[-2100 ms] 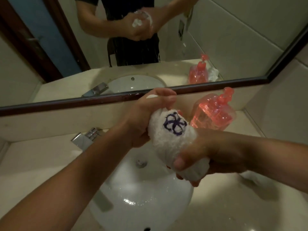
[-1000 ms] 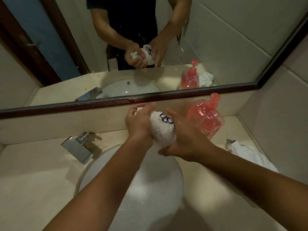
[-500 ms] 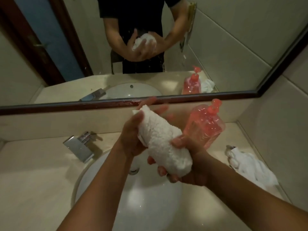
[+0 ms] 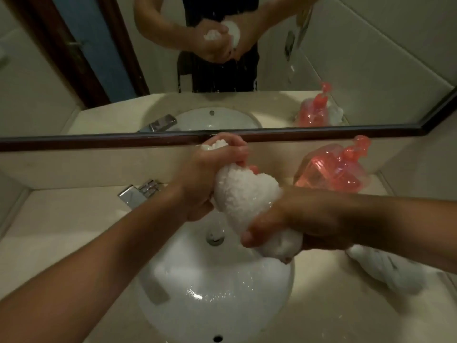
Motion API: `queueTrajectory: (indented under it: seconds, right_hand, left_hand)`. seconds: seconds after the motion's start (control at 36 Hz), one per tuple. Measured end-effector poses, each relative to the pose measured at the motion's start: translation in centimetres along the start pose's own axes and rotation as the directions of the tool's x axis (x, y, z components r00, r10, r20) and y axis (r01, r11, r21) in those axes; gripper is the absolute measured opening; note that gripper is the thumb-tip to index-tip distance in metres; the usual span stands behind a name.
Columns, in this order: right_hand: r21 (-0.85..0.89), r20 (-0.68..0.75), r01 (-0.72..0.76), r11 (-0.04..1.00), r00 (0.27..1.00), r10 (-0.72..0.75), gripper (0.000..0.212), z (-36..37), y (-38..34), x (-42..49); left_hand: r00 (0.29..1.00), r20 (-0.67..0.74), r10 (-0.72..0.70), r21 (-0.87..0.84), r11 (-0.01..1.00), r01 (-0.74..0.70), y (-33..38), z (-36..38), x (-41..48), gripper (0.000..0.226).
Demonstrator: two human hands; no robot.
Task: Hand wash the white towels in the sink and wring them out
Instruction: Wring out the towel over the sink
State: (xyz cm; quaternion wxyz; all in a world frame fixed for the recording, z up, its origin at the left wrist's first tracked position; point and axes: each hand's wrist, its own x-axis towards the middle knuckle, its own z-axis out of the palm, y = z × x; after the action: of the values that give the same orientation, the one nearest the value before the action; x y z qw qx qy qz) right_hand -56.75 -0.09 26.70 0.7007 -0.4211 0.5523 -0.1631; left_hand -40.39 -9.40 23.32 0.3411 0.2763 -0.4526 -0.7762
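**Towel held over sink, both hands gripping**

Head view.

- Towel (image 4: 243, 196): white, rolled thick, held in the air above the sink (image 4: 215, 293). It slants from upper left, near the mirror's dark frame, down to lower right. It touches neither bowl nor counter (image 4: 61, 231).
- Left hand (image 4: 205, 174): grips the upper end, fingers curled tight round it. A small tuft of cloth sticks out past the top of the fist.
- Right hand (image 4: 284, 219): grips the lower end, thumb laid across the front and fingers wrapped underneath. A rounded knob of towel bulges out below the palm.
- Between the fists the roll swells fat (wet sheen on the pile).
- Sink: round white bowl set into the beige counter, with droplets and a bright wet patch on its floor. The drain (image 4: 214, 237) sits just below the towel. There is a small overflow hole (image 4: 217, 338) at the near rim.
- Tap (image 4: 139, 193): chrome and square, on the counter behind the bowl, left of the left wrist.
- Bottle (image 4: 333, 169): pink with a pump top, at the back right by the wall, beyond the right forearm.
- Second towel (image 4: 385, 268): white and crumpled, on the counter right of the sink, partly hidden under the right forearm.
- Mirror (image 4: 346, 58): reflects both hands closed on the towel, plus the tap, bowl and bottle. Thin streaks show below the reflected hands; drips or marks on the glass, cannot tell.
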Motion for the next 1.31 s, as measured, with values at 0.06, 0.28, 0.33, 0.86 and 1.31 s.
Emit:
queueTrajectory:
  seconds: [0.06,0.28,0.33,0.86,1.31]
  right_hand:
    - [-0.052,-0.1,0.001,0.999,0.995,-0.006,0.056,0.6,0.1,1.2]
    - [-0.138,-0.374,0.059,0.989,0.921,-0.107,0.032,0.6,2.1,6.7]
    - [-0.172,-0.406,0.057,0.983,0.906,-0.123,0.028,0.1,2.8,7.9]
    - [-0.253,-0.625,0.065,0.965,0.751,-0.215,0.021,-3.2,4.7,11.1]
    - [-0.476,-0.377,0.181,0.861,0.843,-0.385,0.171,-1.4,3.5,1.7]
  left_hand:
    - [0.998,-0.013,0.068,0.16,0.985,-0.065,0.1,-0.6,0.3,0.013]
    - [0.964,-0.046,0.263,0.568,0.801,-0.191,-1.7,-2.7,3.0,0.015]
    - [0.952,-0.088,0.293,0.595,0.782,-0.185,-2.9,-3.0,3.7,0.012]
    - [0.844,-0.308,0.439,0.664,0.734,-0.139,-5.6,-0.5,7.9,0.012]
    - [0.892,-0.334,0.305,0.192,0.948,-0.253,-3.5,2.5,3.4,0.021]
